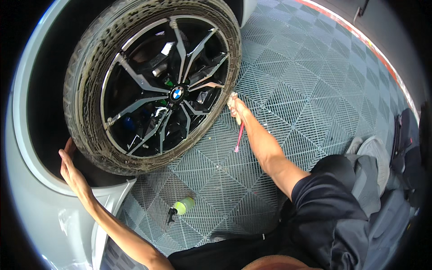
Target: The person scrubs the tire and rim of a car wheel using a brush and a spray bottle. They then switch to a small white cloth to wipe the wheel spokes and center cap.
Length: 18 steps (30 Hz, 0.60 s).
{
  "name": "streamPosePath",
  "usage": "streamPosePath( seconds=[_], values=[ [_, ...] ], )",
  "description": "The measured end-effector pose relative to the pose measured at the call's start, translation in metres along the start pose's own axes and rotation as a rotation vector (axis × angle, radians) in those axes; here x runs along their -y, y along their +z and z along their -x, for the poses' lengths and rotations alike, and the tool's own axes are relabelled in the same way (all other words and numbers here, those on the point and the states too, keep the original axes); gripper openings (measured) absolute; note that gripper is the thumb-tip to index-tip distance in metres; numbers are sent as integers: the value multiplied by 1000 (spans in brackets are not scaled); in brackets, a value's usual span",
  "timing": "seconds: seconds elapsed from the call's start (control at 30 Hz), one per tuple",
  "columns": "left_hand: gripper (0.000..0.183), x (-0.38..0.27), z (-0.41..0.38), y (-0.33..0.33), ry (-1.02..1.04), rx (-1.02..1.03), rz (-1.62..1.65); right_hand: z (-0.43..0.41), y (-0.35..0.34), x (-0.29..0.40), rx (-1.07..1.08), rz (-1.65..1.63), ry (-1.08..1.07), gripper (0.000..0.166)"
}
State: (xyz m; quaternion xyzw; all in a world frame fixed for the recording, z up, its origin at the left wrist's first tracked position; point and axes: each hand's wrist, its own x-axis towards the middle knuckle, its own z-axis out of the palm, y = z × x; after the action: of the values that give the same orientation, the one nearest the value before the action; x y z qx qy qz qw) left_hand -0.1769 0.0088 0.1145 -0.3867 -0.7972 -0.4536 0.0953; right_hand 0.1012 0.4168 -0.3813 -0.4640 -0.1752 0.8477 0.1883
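In the head view, a muddy car tyre [91,140] surrounds an alloy wheel [140,79] with grey and black spokes and a BMW centre cap [177,94]. My right hand [238,107] is at the tyre's right edge, closed around a brush-like tool whose thin pink handle [240,136] points down towards the floor. Pale foam or bristles at my fingers hide the tool's head. At the lower left of the tyre is my left hand [71,168], over the edge of the wheel arch [23,135]. Its thumb stands apart, and its fingertips reach beside the tyre, partly hidden.
A spray bottle [184,206] with yellow-green liquid and a black trigger lies on the grey grid-tile floor [216,182]. The light-coloured car body [44,216] curves along the left. A person's grey shoe [374,158] and dark clothing are at right, near a red-and-white floor edge [381,57].
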Motion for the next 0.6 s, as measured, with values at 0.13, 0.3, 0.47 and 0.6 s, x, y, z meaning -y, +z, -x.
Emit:
streamPosePath(
  seconds=[0.13,0.3,0.47,0.6],
  values=[
    [71,4,5,-4,28,32,12,-8,1,35,55,-137,-122,48],
    [66,5,5,-2,90,16,60,77,44,206,-380,302,-534,38],
    [54,0,8,1,109,-25,106,223,154,275,-606,652,-943,51],
    [59,-1,9,0,67,-39,180,333,246,251,-602,841,-1221,59]
  ],
)
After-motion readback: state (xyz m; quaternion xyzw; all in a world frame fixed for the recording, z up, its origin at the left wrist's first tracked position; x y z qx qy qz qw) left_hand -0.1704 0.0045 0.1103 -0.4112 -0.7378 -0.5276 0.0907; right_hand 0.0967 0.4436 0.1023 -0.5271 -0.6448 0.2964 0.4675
